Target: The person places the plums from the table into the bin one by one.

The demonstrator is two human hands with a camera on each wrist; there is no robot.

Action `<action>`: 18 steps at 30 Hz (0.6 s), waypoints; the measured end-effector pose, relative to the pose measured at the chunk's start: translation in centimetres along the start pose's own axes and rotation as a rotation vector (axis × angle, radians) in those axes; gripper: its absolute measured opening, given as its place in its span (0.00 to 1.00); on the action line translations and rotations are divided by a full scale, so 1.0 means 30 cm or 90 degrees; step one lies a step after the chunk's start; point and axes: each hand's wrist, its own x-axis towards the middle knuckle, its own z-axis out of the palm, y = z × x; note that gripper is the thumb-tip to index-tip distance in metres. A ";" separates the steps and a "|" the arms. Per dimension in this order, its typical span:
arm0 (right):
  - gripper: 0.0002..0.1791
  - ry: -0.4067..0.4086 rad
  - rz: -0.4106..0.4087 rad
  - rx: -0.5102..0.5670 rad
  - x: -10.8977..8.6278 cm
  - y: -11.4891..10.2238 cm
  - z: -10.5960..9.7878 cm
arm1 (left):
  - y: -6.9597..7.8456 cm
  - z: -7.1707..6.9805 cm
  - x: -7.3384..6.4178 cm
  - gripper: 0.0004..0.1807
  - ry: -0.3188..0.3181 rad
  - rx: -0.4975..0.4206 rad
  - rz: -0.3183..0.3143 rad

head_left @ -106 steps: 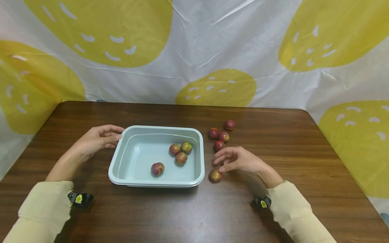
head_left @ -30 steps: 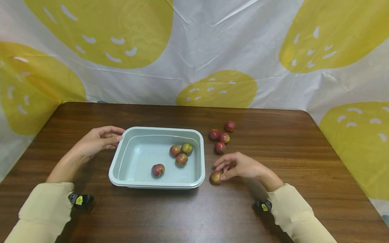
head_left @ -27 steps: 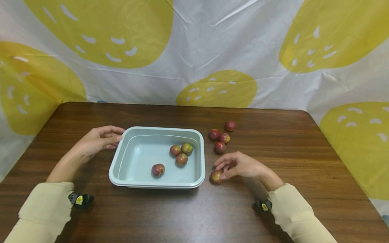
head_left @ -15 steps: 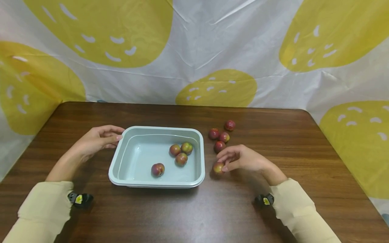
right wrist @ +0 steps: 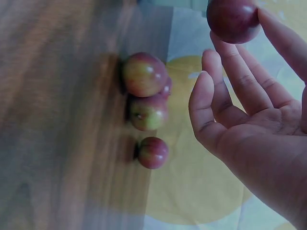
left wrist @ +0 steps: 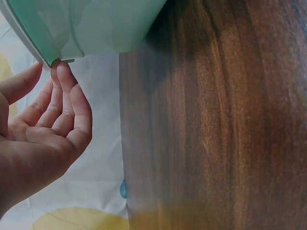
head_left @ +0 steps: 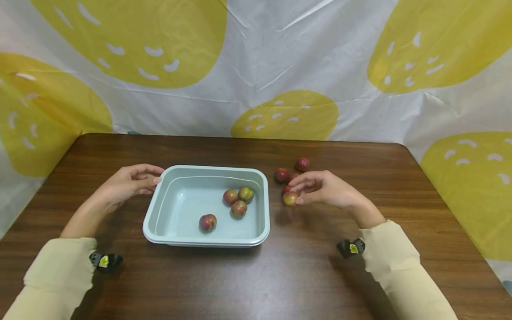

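Observation:
My left hand (head_left: 126, 183) pinches the far left corner of a pale blue-green plastic basin (head_left: 212, 243). In the left wrist view, the thumb touches the rim and the fingertips lie beneath it. Inside the basin sit several reddish-green plums (head_left: 238, 209). To the right of it, my right hand (head_left: 332, 192) pinches a yellow-red plum (head_left: 290, 198) between thumb and fingers, lifted off the table. In the right wrist view the held plum (right wrist: 232, 20) looks dark red. Behind it, several red plums (head_left: 281, 175) rest on the table, some partly hidden by the right hand.
A dark brown wooden table (head_left: 224, 284) carries everything. A white cloth with yellow fruit shapes (head_left: 284, 113) hangs behind it and at the sides. A single red plum (head_left: 302, 164) is farthest back in the group on the table.
My right hand took hold of the plum nearest the front and raised it off the table, moving away from me toward the other plums. The left hand and basin stay put.

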 end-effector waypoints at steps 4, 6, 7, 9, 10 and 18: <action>0.24 0.024 0.005 -0.010 0.008 -0.023 -0.017 | 0.000 0.001 0.001 0.27 0.001 0.000 0.001; 0.24 0.032 0.009 -0.011 0.012 -0.034 -0.024 | 0.002 0.001 0.002 0.27 0.004 0.005 -0.004; 0.24 0.035 0.011 -0.011 0.014 -0.040 -0.028 | 0.003 0.001 0.002 0.27 0.006 0.006 -0.006; 0.23 0.040 0.021 -0.007 0.017 -0.052 -0.034 | 0.003 0.000 0.003 0.27 0.006 0.011 -0.008; 0.23 0.040 0.022 -0.007 0.020 -0.058 -0.037 | 0.003 0.000 0.003 0.27 0.006 0.012 -0.009; 0.23 0.044 0.023 -0.019 0.046 -0.101 -0.061 | 0.005 0.001 0.001 0.27 0.005 0.012 -0.013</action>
